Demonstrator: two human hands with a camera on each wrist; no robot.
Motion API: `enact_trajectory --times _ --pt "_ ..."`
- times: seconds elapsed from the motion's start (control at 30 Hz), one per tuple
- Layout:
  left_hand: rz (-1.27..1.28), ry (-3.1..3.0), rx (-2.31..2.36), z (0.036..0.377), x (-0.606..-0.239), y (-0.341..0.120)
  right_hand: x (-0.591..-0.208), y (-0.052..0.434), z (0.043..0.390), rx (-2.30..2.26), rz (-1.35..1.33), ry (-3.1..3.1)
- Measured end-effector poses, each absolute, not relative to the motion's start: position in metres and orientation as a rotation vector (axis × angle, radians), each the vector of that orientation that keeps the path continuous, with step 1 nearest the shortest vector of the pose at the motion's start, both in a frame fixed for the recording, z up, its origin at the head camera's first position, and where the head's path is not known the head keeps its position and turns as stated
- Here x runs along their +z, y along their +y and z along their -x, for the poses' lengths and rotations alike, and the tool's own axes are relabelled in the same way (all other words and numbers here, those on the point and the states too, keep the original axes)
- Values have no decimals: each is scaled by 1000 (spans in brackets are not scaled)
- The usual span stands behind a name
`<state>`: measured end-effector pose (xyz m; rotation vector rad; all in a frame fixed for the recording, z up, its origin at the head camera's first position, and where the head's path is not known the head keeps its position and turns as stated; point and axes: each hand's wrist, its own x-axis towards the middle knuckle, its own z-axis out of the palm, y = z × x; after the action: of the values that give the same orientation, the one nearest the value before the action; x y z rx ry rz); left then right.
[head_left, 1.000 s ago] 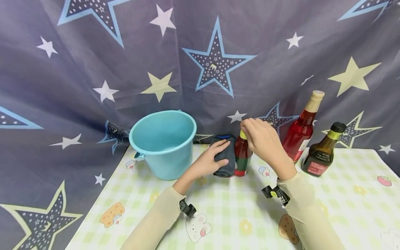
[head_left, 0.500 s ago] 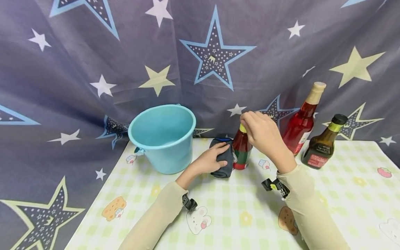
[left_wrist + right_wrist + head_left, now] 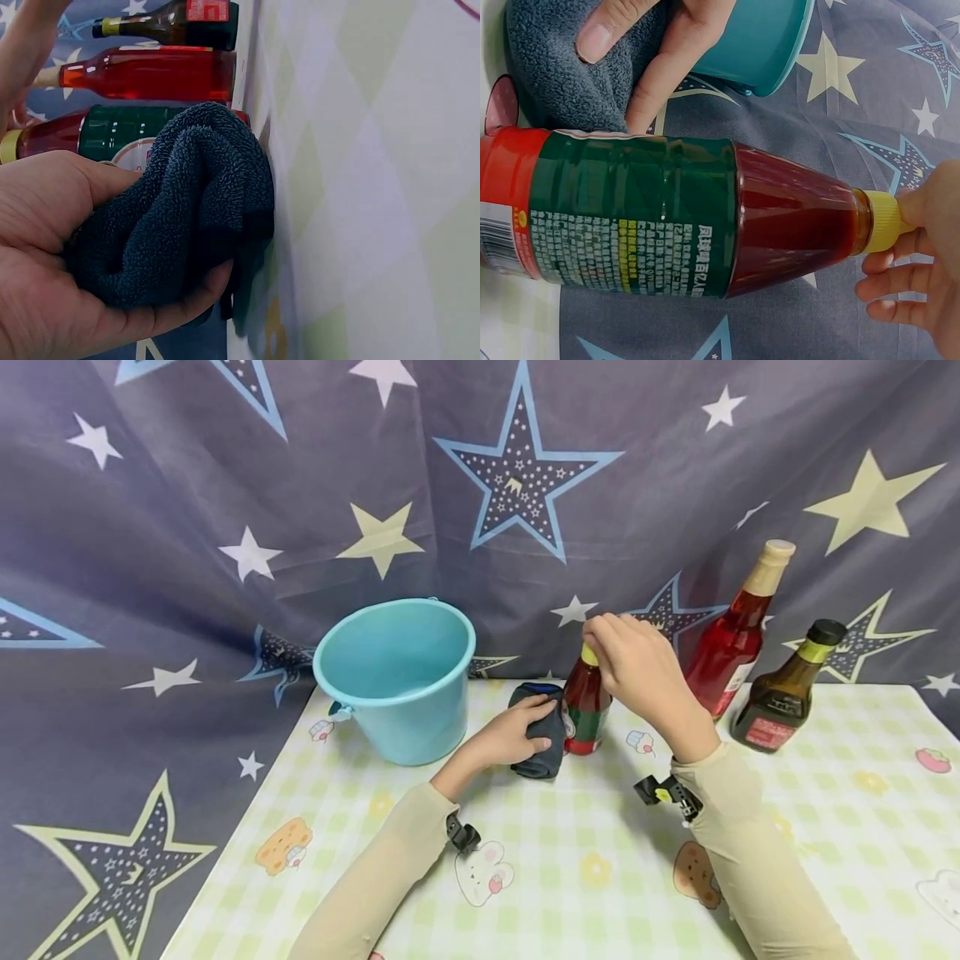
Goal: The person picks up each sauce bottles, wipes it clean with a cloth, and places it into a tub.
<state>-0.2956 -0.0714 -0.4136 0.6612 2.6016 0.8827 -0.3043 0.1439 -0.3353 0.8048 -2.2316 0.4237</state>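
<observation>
In the head view, grips a folded dark towel (image 3: 546,750) with the left hand (image 3: 510,739), just beside an upright green-labelled bottle (image 3: 587,703). Pinches the yellow cap (image 3: 590,655) of that bottle with the right hand (image 3: 639,662), held over its top. Has towel and bottle at the far part of a checked worktop (image 3: 558,827), between a light blue bucket (image 3: 416,733) to the left and a tall red bottle (image 3: 726,656) and a shorter dark bottle (image 3: 776,708) to the right. Faces a star-patterned curtain (image 3: 322,477).

In the left wrist view, holds the towel's thick fold within the curved grasp of the left hand, covering part of the green label. Impossible to tell whether the towel's lower end touches the worktop.

In the right wrist view, touches the ridged cap, seated on the neck, with the fingertips of the right hand. Has the towel and left-hand fingers right behind the label, near the bucket.
</observation>
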Motion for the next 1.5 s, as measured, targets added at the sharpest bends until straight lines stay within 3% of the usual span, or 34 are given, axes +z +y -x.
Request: enact_trajectory --times 1.5 --pt "-669 2604 881 294 -416 -73 -337 144 303 405 -817 -2222"
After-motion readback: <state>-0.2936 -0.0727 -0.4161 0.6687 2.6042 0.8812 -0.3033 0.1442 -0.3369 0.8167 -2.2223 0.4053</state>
